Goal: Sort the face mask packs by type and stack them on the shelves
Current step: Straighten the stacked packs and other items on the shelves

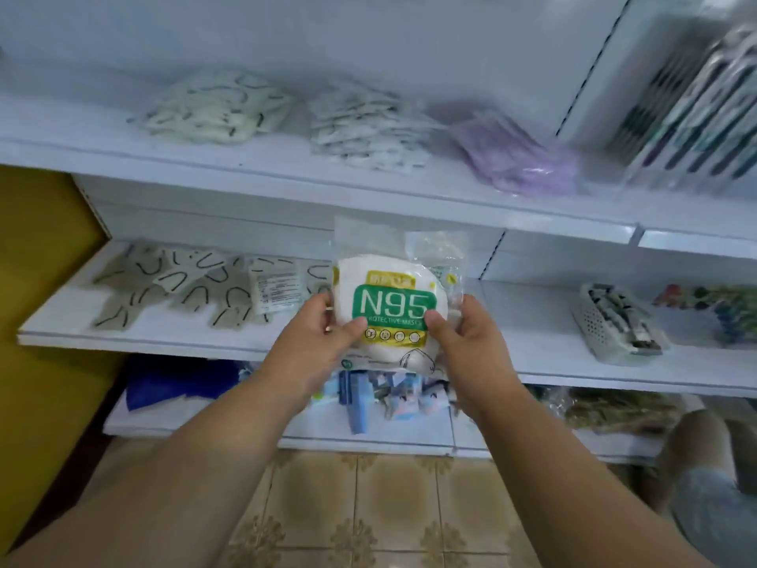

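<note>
While held upright, N95 pack point(393, 305) label-forward

Both forearms are bare from the lower frame edge up to the wrists, with no sleeve, cuff, watch or band showing on either. The left hand point(315, 342) and the right hand point(463, 334) are ungloved and carry no rings that can be made out. The thumbnails are short and unpainted. At about 4 o'clock in the frame, a knee point(696, 440) shows bare above the hem of light blue-grey shorts point(712, 514), which look like faded denim, though blur there hides any stitching or pocket detail.
</note>
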A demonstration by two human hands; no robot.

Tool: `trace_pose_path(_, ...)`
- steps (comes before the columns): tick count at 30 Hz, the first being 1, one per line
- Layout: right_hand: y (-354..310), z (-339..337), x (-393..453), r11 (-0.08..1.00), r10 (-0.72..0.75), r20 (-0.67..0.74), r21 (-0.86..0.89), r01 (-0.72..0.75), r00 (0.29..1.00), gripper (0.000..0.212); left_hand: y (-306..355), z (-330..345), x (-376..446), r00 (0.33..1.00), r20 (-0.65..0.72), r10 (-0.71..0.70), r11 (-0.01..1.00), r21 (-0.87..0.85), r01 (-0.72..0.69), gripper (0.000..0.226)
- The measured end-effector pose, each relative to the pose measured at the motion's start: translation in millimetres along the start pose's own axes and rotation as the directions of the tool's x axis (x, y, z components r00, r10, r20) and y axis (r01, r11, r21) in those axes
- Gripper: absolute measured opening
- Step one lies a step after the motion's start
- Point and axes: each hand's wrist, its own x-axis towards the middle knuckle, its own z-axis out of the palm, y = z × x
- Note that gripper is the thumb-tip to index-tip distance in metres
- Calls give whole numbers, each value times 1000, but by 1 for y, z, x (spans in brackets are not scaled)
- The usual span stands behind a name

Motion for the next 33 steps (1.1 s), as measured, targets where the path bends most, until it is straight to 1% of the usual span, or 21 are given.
trace_pose_path(3,-37,-39,7,990,-131,-34,-52,129,991,6,48,43,-4,987,-77,143,988,72,-137,24)
trace_pose_path(4,-55,-51,12,983,-174,-53,-60,171,983,2,70,57,-5,973,-101,207,975,108,-196,23)
trace_pose_path(5,-75,-63,18,972,-226,-80,-82,220,971,5,93,70,-7,953,-122,278,955,136,-262,22)
trace_pose_path(7,-122,-81,26,933,-352,-132,-129,336,926,10,142,88,-8,901,-151,408,908,175,-382,20)
trace_pose_path(9,-170,-94,31,882,-469,-169,-139,450,867,11,188,99,-10,852,-178,492,866,202,-457,17)
trace_pose_path(14,-251,-110,42,763,-643,-245,-132,633,725,13,275,105,-12,732,-214,647,761,242,-602,16)
trace_pose_path(16,-275,-113,49,725,-682,-280,-143,673,675,14,303,102,-9,688,-212,694,718,272,-641,13)
trace_pose_path(20,-331,-119,69,691,-712,-325,-164,704,623,21,371,97,5,611,-190,768,636,335,-695,10)
trace_pose_path(24,-388,-137,97,637,-766,-354,-303,709,536,38,437,104,28,545,-149,825,559,356,-749,16)
trace_pose_path(26,-413,-148,116,608,-794,-332,-408,681,509,45,465,111,46,545,-117,830,538,424,-729,18)
trace_pose_path(27,-426,-155,129,598,-800,-312,-478,643,512,47,478,116,59,562,-100,821,541,451,-710,19)
trace_pose_path(28,-437,-161,144,593,-796,-285,-542,596,533,47,490,120,73,594,-79,800,553,480,-681,21)
trace_pose_path(29,-446,-168,159,592,-783,-258,-590,549,566,48,501,125,88,636,-61,769,568,521,-636,23)
trace_pose_path(31,-460,-181,190,605,-727,-200,-638,476,656,50,516,132,119,732,-49,680,602,607,-519,30)
trace_pose_path(32,-465,-186,204,608,-689,-167,-663,437,705,51,521,135,133,765,-53,642,605,647,-464,34)
trace_pose_path(33,-468,-190,216,597,-651,-134,-699,395,747,53,524,137,146,778,-61,625,576,710,-406,38)
